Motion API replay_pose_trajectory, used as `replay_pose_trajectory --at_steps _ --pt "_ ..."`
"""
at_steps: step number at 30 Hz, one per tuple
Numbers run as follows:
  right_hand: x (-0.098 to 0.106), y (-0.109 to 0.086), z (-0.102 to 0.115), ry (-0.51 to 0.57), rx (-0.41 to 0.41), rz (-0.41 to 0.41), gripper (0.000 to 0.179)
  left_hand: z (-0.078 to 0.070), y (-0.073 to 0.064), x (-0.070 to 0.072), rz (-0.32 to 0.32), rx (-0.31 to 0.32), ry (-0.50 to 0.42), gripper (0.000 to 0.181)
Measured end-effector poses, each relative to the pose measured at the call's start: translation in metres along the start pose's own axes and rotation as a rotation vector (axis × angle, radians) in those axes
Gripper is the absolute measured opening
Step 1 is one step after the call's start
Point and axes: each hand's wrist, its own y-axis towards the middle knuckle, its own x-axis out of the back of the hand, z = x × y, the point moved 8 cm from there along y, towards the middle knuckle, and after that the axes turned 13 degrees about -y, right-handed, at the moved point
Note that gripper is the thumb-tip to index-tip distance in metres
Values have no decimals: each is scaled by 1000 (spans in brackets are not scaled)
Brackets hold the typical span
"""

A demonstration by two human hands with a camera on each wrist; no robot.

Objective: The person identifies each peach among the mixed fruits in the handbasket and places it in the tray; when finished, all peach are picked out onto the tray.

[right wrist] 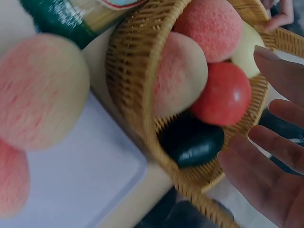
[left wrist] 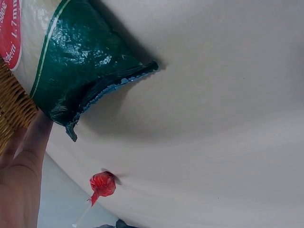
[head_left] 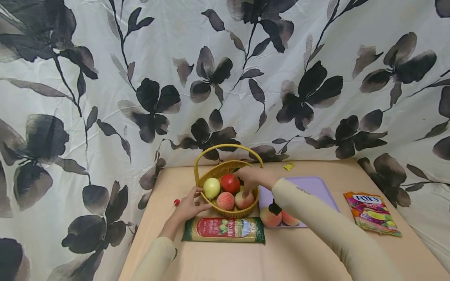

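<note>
My left hand [head_left: 188, 207] rests with extended fingers against the left rim of a yellow wicker basket [head_left: 235, 214]. In the right wrist view, my right hand [right wrist: 270, 173] is over the basket, fingers apart, holding nothing. Inside lie a pale yellow-green round fruit [head_left: 211, 188], a smooth red round fruit [right wrist: 225, 94], a pink peach [head_left: 225, 201], a paler peach [right wrist: 183, 76] and a dark glossy oval thing [right wrist: 194, 142]. In the head view, the right hand partly covers the paler peach and dark thing.
A spaghetti packet [head_left: 225, 229] lies before the basket. Right of it, two peaches [head_left: 270, 217] sit on a lilac tray [head_left: 316, 191]. A candy bag [head_left: 372, 212] is farther right, a yellow-wrapped sweet [head_left: 289, 166] behind, a red lollipop [left wrist: 103, 184] at left.
</note>
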Motion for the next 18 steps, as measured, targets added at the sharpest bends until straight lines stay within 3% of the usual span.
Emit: replay_pose_trajectory --at_steps 10,14,18 --pt "-17 23 1 37 -157 119 47 -1 -1 -1 1 -4 -9 69" --pt "-26 32 -3 13 -206 183 42 -2 -1 -1 6 -6 -20 69" --pt "-34 38 -4 -49 -205 222 38 -1 -1 1 7 2 -15 70"
